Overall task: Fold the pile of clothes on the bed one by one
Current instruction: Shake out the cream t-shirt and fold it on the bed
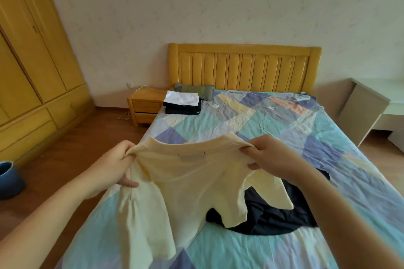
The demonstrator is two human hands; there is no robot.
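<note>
1. One pale yellow shirt (pixel 192 183) hangs above the near part of the bed (pixel 273 129), held up by its shoulders, collar side toward the camera, with a small label and two red stitches showing at the neck.
2. The left hand (pixel 113 166) grips the shirt's left shoulder, fingers curled over the fabric and thumb beneath.
3. The right hand (pixel 273 155) grips the right shoulder the same way, fingers bunched on the cloth.
4. Two short sleeves hang down; the body of the shirt drapes low and its hem touches the bedcover at the left.
5. One dark navy garment (pixel 273 218) lies crumpled on the bed just behind and below the shirt, partly hidden by it, so its shape cannot be told.
6. One folded stack (pixel 182 102) sits at the far left corner of the bed: a white piece on top, dark pieces beneath; their number is hard to count.
7. One green pillow (pixel 196 90) lies just behind the stack, against the yellow headboard (pixel 244 67).
8. One white flat object (pixel 302 97) rests at the far right; too small to identify.
9. Beside the bed stand one nightstand (pixel 145 106) and a wardrobe (pixel 32 61), cut off at the left edge.
</note>
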